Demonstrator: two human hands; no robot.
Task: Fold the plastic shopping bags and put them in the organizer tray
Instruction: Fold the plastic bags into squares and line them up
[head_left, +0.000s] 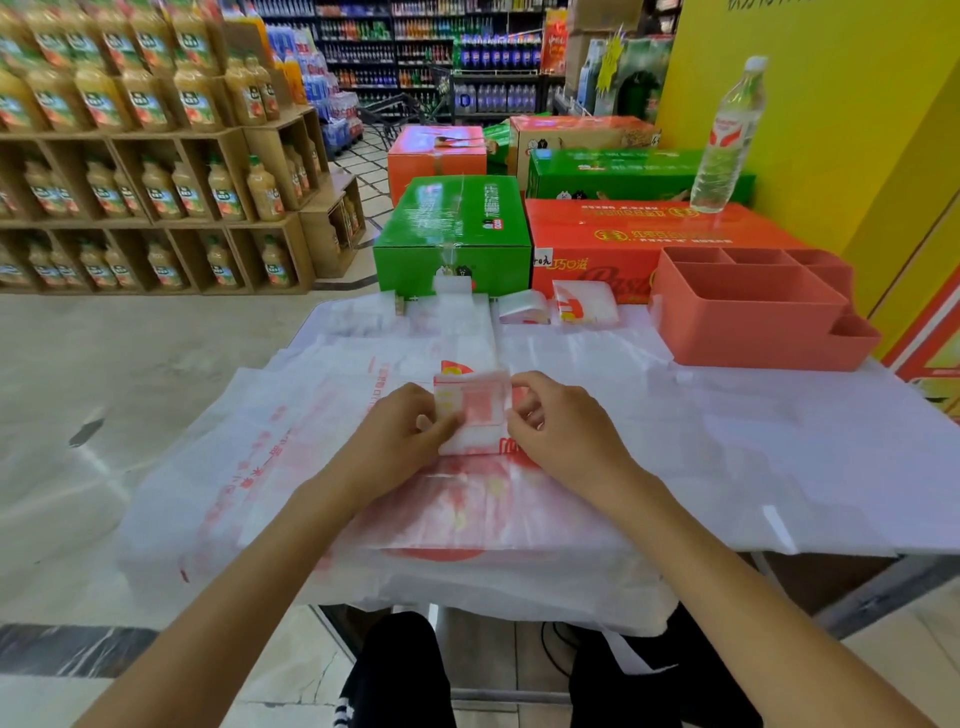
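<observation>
A small folded white and red plastic bag (472, 410) lies at the middle of the table on a pile of flat, unfolded bags (270, 467). My left hand (400, 431) pinches its left edge and my right hand (561, 426) pinches its right edge. Two folded bags (584, 304) lie at the table's far edge. The coral organizer tray (748, 322) stands at the far right, and its compartments look empty.
Green boxes (452, 234) and orange boxes (623, 234) stand stacked behind the table. A water bottle (727, 140) stands on an orange box. Shelves of juice bottles (145, 156) fill the left side. A yellow wall (831, 104) rises on the right. My knees show below the table's near edge.
</observation>
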